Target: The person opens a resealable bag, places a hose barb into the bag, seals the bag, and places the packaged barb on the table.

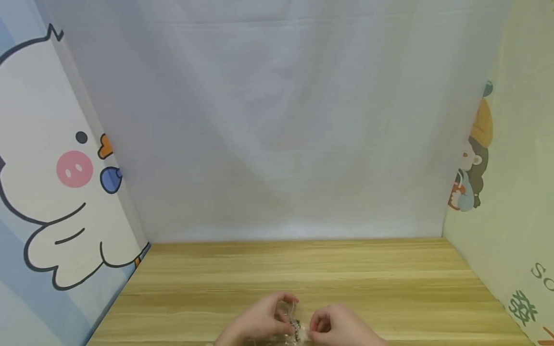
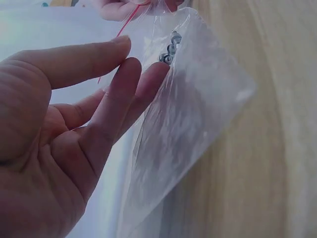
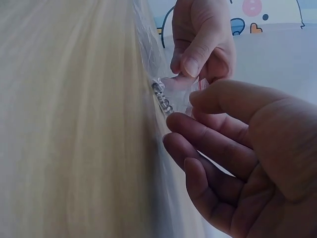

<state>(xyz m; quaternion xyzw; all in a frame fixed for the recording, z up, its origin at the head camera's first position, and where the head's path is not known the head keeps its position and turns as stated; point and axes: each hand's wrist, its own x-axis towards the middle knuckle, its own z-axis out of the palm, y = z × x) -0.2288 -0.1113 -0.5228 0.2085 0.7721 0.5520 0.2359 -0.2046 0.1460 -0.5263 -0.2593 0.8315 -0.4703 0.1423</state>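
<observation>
A clear plastic zip bag (image 2: 198,104) with a red line along its mouth hangs between the two hands, low over the table. Inside it a small cluster of shiny metal pieces (image 2: 171,48) shows; their exact kind is too small to tell. My left hand (image 1: 261,318) holds the bag near the red strip between thumb and fingers. Facing it, my right hand (image 1: 339,327) pinches the bag's other side with thumb and index finger, close to the metal pieces (image 3: 162,98). Its other fingers curl loosely in the right wrist view.
A wood-grain table (image 1: 207,269) spreads under and beyond the hands. Behind it hangs a plain white cloth (image 1: 277,134). Printed cloth panels stand at both sides, a white cartoon bird (image 1: 39,120) on the left and a cartoon figure (image 1: 469,168) on the right.
</observation>
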